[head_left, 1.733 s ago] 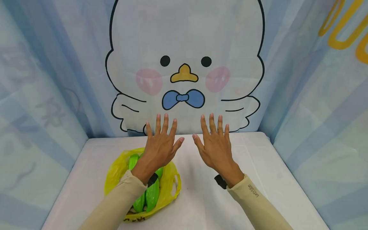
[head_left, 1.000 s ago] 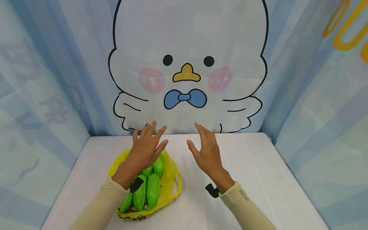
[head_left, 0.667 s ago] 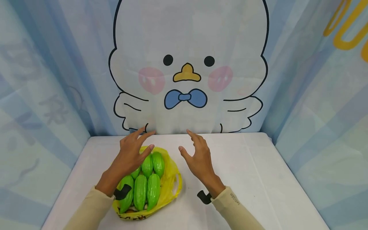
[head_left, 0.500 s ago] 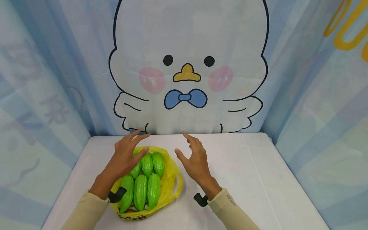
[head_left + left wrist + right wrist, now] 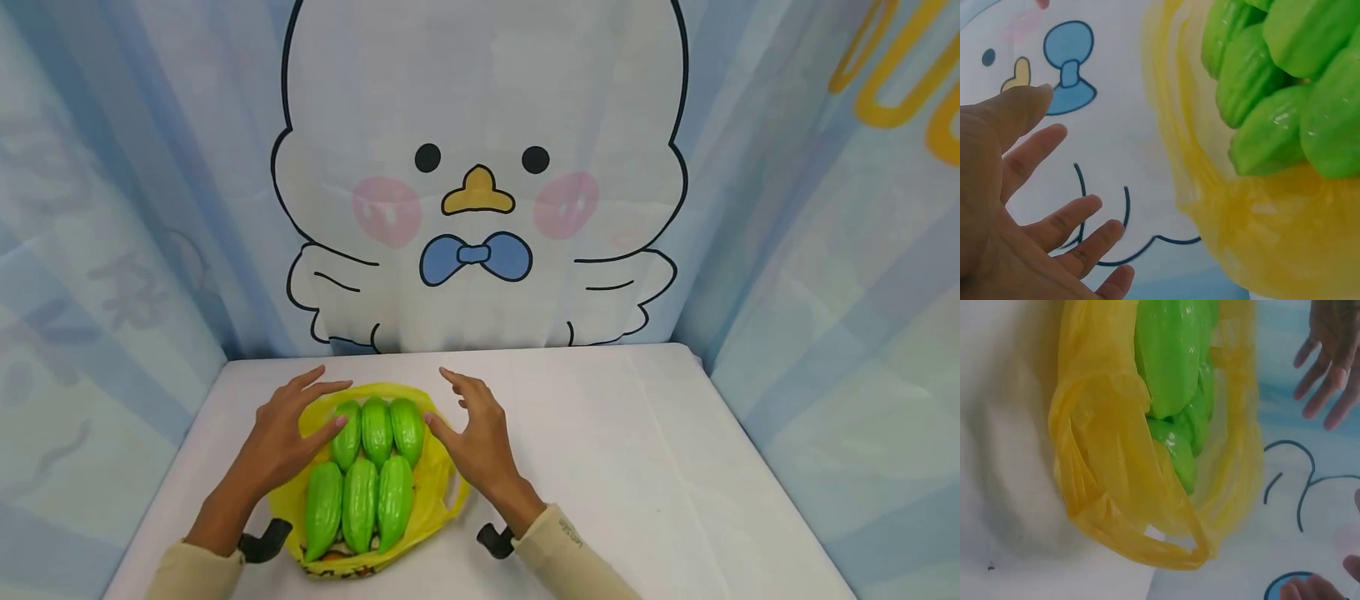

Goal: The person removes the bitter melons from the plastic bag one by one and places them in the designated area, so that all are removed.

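Observation:
A yellow plastic bag [image 5: 435, 500] lies spread on the table in the head view, its mouth facing up. Inside it, several glossy green, ridged, gourd-like vegetables [image 5: 360, 504] sit in two rows. My left hand [image 5: 281, 437] hovers over the bag's left side, fingers apart and loosely bent. On the opposite side, my right hand [image 5: 480, 437] is near the bag's right edge, thumb and fingers spread. Both palms face inward and hold nothing. The left wrist view shows the left fingers beside the bag; the right wrist view shows the bag's looped handle [image 5: 1141, 550].
The table [image 5: 600, 467] has a white cover. A curtain [image 5: 480, 100] with a cartoon bird hangs behind it, and blue-and-white curtains [image 5: 862, 333] close in the sides. Each wrist carries a black strap mount [image 5: 266, 540].
Both hands have come down and back from above the table's far edge, moving left toward the bag. Their straight fingers have relaxed into a bend. The bag stays about where it was.

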A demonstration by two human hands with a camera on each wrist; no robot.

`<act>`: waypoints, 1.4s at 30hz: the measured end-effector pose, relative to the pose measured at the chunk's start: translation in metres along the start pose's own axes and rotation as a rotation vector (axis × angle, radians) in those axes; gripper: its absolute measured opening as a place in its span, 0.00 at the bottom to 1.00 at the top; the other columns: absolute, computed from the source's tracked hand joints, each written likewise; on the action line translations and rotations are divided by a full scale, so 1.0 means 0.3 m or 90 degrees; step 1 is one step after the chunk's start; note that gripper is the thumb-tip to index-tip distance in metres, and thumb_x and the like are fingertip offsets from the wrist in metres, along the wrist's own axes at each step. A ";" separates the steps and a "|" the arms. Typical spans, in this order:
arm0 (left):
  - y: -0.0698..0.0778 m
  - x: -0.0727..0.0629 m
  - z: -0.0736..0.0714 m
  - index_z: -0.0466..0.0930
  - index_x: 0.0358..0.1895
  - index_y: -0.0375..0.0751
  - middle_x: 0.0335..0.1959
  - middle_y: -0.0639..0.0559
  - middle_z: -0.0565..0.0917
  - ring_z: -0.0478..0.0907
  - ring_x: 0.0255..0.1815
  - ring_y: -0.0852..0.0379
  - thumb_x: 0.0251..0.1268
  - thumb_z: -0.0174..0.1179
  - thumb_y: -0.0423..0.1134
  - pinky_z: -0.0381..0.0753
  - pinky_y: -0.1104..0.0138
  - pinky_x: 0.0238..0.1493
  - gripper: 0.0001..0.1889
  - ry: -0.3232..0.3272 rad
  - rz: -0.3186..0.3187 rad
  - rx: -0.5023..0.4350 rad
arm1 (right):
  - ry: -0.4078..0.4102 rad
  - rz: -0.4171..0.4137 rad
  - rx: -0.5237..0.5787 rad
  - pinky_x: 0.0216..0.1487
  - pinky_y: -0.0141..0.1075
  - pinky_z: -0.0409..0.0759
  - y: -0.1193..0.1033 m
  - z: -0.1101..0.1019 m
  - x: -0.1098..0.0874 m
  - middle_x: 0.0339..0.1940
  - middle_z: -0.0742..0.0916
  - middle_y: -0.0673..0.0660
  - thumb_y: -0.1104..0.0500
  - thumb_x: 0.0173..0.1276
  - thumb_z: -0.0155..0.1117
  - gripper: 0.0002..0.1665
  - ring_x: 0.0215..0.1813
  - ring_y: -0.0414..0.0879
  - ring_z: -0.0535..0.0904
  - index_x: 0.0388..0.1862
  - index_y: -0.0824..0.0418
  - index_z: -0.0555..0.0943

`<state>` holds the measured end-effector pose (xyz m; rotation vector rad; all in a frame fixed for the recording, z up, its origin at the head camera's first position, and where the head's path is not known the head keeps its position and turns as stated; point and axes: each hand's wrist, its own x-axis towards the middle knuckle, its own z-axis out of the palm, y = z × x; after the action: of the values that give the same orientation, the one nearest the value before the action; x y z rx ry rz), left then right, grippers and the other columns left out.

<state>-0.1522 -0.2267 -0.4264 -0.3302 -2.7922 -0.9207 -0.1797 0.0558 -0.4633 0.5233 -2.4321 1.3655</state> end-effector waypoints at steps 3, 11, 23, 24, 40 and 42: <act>-0.028 -0.018 0.002 0.80 0.71 0.51 0.82 0.32 0.65 0.62 0.78 0.21 0.72 0.69 0.44 0.56 0.16 0.66 0.26 -0.006 -0.016 0.001 | -0.008 -0.001 0.013 0.68 0.49 0.87 0.006 0.022 -0.010 0.71 0.82 0.54 0.55 0.70 0.77 0.38 0.66 0.52 0.81 0.77 0.50 0.76; -0.103 -0.071 0.009 0.81 0.70 0.50 0.81 0.29 0.65 0.62 0.78 0.21 0.70 0.71 0.43 0.62 0.20 0.69 0.26 -0.040 -0.058 -0.011 | -0.049 0.010 0.052 0.68 0.52 0.87 0.006 0.072 -0.027 0.70 0.82 0.55 0.56 0.71 0.75 0.35 0.68 0.58 0.81 0.75 0.51 0.77; -0.183 -0.146 0.009 0.79 0.73 0.49 0.80 0.25 0.64 0.61 0.77 0.19 0.71 0.70 0.46 0.67 0.20 0.66 0.28 -0.087 -0.097 -0.037 | -0.093 0.000 0.053 0.65 0.49 0.89 0.008 0.140 -0.030 0.66 0.84 0.57 0.58 0.72 0.75 0.32 0.66 0.57 0.82 0.73 0.54 0.79; -0.187 -0.149 0.009 0.78 0.73 0.49 0.80 0.25 0.63 0.60 0.77 0.19 0.72 0.70 0.47 0.68 0.20 0.66 0.28 -0.096 -0.105 -0.041 | -0.098 0.002 0.050 0.65 0.49 0.89 0.010 0.144 -0.030 0.66 0.84 0.58 0.58 0.72 0.75 0.32 0.66 0.57 0.82 0.73 0.54 0.79; -0.257 -0.178 0.021 0.71 0.79 0.46 0.81 0.26 0.64 0.67 0.74 0.17 0.76 0.66 0.42 0.82 0.31 0.63 0.31 -0.153 -0.139 -0.126 | -0.154 0.015 -0.058 0.72 0.49 0.83 0.052 0.186 -0.005 0.64 0.86 0.56 0.54 0.71 0.76 0.30 0.67 0.51 0.83 0.71 0.55 0.81; -0.260 -0.176 0.020 0.71 0.79 0.46 0.80 0.26 0.65 0.69 0.72 0.17 0.75 0.66 0.39 0.83 0.32 0.62 0.31 -0.157 -0.142 -0.125 | -0.157 0.021 -0.073 0.72 0.49 0.82 0.062 0.191 0.001 0.64 0.86 0.55 0.54 0.70 0.77 0.31 0.67 0.50 0.83 0.71 0.54 0.81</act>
<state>-0.1228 -0.2923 -0.4877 -0.1711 -3.0141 -1.2911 -0.1932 0.0154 -0.5058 0.6600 -2.7070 1.2279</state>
